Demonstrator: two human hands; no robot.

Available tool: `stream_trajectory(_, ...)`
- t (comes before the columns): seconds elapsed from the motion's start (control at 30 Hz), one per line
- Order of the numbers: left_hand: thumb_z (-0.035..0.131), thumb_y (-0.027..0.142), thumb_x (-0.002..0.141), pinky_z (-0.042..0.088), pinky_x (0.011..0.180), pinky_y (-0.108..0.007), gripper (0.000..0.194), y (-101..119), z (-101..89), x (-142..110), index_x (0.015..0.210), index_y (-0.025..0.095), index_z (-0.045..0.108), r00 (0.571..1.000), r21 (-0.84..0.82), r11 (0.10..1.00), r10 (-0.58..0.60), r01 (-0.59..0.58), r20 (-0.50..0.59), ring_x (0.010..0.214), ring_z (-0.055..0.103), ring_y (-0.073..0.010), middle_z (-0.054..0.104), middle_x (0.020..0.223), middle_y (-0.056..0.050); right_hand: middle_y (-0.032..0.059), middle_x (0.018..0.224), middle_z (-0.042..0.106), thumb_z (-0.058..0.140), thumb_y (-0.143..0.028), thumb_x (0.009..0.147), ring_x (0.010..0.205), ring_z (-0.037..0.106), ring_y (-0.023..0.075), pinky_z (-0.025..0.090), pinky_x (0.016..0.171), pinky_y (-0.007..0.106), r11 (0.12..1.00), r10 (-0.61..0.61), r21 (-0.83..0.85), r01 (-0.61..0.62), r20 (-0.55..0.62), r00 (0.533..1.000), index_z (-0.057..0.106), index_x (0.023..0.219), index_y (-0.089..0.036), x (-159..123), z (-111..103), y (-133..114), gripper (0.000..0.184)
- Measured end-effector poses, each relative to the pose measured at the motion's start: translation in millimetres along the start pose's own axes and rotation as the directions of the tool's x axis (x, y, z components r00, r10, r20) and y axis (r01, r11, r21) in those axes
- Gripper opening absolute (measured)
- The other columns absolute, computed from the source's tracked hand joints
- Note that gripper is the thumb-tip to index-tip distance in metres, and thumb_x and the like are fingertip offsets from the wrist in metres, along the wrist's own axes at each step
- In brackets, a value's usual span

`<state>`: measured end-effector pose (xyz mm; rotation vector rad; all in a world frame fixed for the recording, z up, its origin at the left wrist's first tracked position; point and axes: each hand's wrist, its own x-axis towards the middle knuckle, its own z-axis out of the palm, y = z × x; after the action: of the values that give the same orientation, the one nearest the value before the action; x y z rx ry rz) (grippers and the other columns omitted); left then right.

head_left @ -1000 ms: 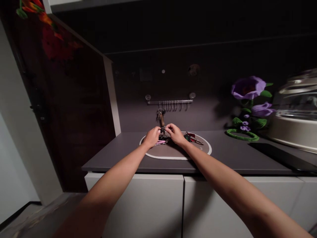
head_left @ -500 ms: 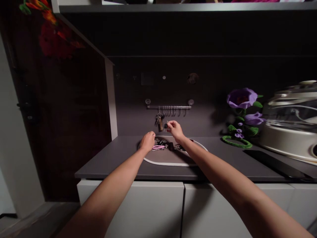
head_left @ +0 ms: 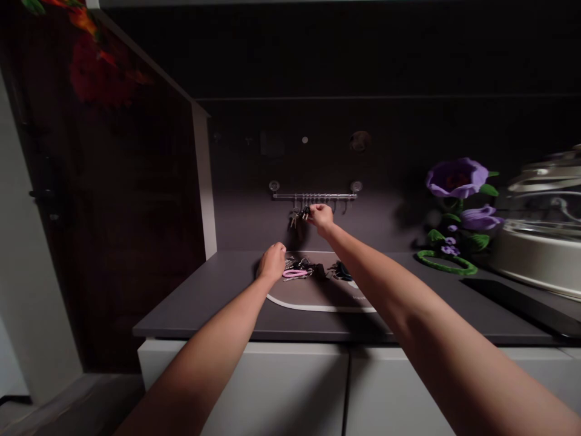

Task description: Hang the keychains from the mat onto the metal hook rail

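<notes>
At the hook rail (head_left: 315, 196) on the back wall, my right hand (head_left: 322, 218) pinches a small bunch of keys with black heads (head_left: 306, 212). Just left of it, another bunch of keys (head_left: 295, 219) hangs from the rail. Low over the counter, my left hand (head_left: 273, 261) is closed at the left end of a brown mat with a white rim (head_left: 318, 307); its fingertips face away and what they hold, if anything, is hidden. Beside it on the mat lie metal keys and a pink loop (head_left: 295, 274). Dark key bunches (head_left: 340, 270) lie further right, partly behind my right forearm.
Purple artificial flowers (head_left: 458, 178) with a green ring base (head_left: 447, 263) stand on the right of the counter. Near them are a flat black slab (head_left: 512, 303) and a cream appliance with a clear cover (head_left: 540, 257). A cabinet (head_left: 318, 48) overhangs the counter.
My right hand has moved up to the hook rail with the black-headed keys. My left hand has stayed low by the mat. The view has tilted down slightly.
</notes>
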<state>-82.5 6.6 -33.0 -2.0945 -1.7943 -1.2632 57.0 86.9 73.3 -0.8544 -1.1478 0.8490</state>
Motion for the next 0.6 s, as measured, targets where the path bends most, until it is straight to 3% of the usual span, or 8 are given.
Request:
stream_trajectory(0.3,0.037,0.017,0.085,0.039,0.073,-0.027,0.020,-1,1.5,2,0.082,0.018,0.056,1.000,-0.020,1.000,-0.016,0.016,0.000,0.084,0.056,-0.0166,0.062,0.086,-0.007,-0.0027,0.056,0.047,0.047,-0.010,0.074,0.047,0.050,0.0073,0.051,0.051,0.026,0.999,0.015,-0.036,-0.018,-0.086,0.996,0.049,0.064,-0.015,15,7,5,0.011)
stream_trajectory(0.6,0.036,0.017,0.085,0.039,0.075,-0.027,0.020,-3,2.4,3,0.084,0.018,0.057,1.000,-0.034,0.999,-0.019,0.020,0.004,0.086,0.057,-0.0165,0.063,0.089,-0.008,-0.0022,0.052,0.049,0.051,-0.008,0.069,0.046,0.050,0.0076,0.051,0.049,0.024,0.999,0.044,-0.011,-0.045,-0.090,0.995,0.051,0.062,-0.014,15,8,13,0.009)
